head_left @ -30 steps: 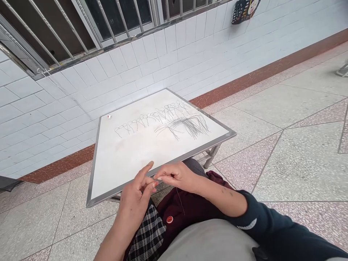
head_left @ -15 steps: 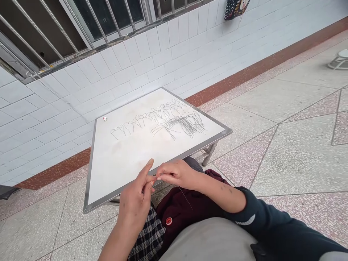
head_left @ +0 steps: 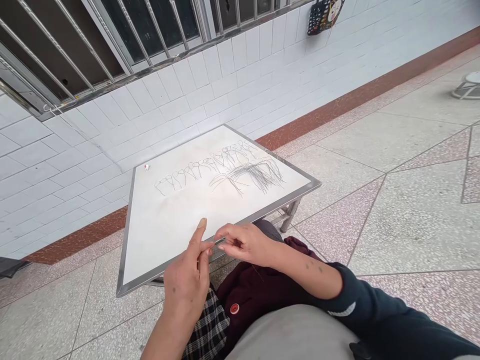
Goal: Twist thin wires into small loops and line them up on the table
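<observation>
My left hand point(head_left: 185, 275) is closed, its fingertips pinching a thin dark wire-like strand point(head_left: 219, 241) while one digit points up. My right hand point(head_left: 249, 244) meets it at the table's near edge, thumb and forefinger curled about the same strand. The strand's exact path between the fingers is too fine to follow. On the white table point(head_left: 168, 235) lies a row of similar strands with looped ends point(head_left: 195, 167). Nearer to me, a loose bundle of dark strands point(head_left: 258, 174) spreads toward the right side.
A small white-and-red object point(head_left: 147, 167) sits at the table's far left corner. Behind the table stands a tiled wall point(head_left: 180, 97) with a barred window point(head_left: 150, 30) and a hanging patterned basket point(head_left: 324, 17). A white stool point(head_left: 468, 86) is at far right.
My right thumb and forefinger have parted slightly from my left fingertips, so a short piece of strand shows between the hands. The strands on the table lie as before.
</observation>
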Demonstrator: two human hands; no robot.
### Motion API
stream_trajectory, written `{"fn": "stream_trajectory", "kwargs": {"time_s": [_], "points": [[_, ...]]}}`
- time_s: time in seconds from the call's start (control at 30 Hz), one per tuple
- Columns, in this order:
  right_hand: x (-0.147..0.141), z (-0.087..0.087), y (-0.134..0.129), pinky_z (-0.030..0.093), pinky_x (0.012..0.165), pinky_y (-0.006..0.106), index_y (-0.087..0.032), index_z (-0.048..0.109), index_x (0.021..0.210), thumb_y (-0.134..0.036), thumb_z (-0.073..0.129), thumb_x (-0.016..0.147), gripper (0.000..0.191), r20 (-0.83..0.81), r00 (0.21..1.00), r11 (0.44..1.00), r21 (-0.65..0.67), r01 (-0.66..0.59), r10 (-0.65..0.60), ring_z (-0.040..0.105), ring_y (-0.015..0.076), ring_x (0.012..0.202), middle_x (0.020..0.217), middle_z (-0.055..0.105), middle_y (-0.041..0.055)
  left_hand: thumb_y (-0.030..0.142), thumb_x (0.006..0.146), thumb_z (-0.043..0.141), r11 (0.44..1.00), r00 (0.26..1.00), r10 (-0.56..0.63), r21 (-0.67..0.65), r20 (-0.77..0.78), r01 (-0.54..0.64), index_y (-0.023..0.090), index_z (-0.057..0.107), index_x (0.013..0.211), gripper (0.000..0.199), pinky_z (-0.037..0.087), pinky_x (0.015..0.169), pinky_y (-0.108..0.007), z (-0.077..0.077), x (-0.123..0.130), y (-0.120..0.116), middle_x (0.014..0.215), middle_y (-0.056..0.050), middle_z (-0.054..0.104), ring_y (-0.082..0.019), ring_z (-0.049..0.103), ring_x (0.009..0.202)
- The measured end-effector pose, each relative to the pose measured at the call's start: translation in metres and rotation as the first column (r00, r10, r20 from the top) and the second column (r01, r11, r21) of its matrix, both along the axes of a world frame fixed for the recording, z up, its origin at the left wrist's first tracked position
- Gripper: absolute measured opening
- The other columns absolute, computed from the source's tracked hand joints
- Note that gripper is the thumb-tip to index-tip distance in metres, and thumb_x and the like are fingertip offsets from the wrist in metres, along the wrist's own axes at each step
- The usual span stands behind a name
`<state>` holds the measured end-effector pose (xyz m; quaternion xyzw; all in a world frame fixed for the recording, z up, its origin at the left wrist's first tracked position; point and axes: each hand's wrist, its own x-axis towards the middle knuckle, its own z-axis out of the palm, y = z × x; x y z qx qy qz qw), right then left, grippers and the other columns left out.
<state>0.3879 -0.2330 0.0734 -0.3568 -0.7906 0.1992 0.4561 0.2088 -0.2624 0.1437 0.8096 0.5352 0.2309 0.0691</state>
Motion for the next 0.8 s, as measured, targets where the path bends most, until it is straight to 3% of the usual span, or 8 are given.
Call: {"fn": "stream_trajectory", "kwargs": {"time_s": [0.2,0.47,0.63,0.8], "points": [[-0.008,-0.001,-0.002,0.029,0.049,0.017,-0.018,0.054,0.090,-0.021,0.051,0.087,0.005,-0.073,0.995,0.997,-0.038,0.069,-0.071,0.039,0.0066,0.046,0.053,0.043,-0.0089,0.021,0.092,0.045,0.993,0.999,-0.031,0.114,-0.029,0.034,0.030,0.034,0.141,0.051,0.051,0.065,-0.023,-0.001,0.004,0.000,0.098,0.005,0.073,-0.012,0.069,0.076],[-0.009,0.000,-0.005,0.030,0.050,0.018,-0.018,0.057,0.083,-0.017,0.049,0.085,0.008,-0.079,0.995,0.997,-0.040,0.063,-0.065,0.041,0.0072,0.048,0.054,0.046,-0.0072,0.019,0.093,0.045,0.971,0.990,-0.019,0.234,-0.138,0.052,0.030,0.038,0.140,0.049,0.044,0.057,-0.021,-0.010,0.011,0.002,0.083,0.003,0.073,-0.010,0.063,0.063],[-0.007,0.005,-0.005,0.032,0.051,0.018,-0.018,0.060,0.097,-0.022,0.052,0.087,0.013,-0.089,0.996,0.994,-0.111,0.016,-0.026,0.043,0.0075,0.050,0.060,0.052,-0.0056,0.019,0.091,0.046,0.989,0.999,0.030,0.144,-0.026,-0.026,0.032,0.038,0.140,0.051,0.045,0.060,-0.022,-0.011,0.009,0.005,0.090,0.003,0.072,-0.011,0.066,0.072],[-0.005,0.005,-0.003,0.041,0.058,0.020,-0.020,0.059,0.109,-0.023,0.045,0.092,0.023,-0.253,0.963,0.956,-0.248,-0.155,0.090,0.052,0.0096,0.064,0.077,0.061,0.0001,0.018,0.088,0.046,0.996,0.990,0.084,-0.011,0.112,-0.083,0.036,0.034,0.140,0.057,0.048,0.066,-0.025,-0.002,0.008,0.010,0.094,0.005,0.070,-0.012,0.067,0.074]]}}
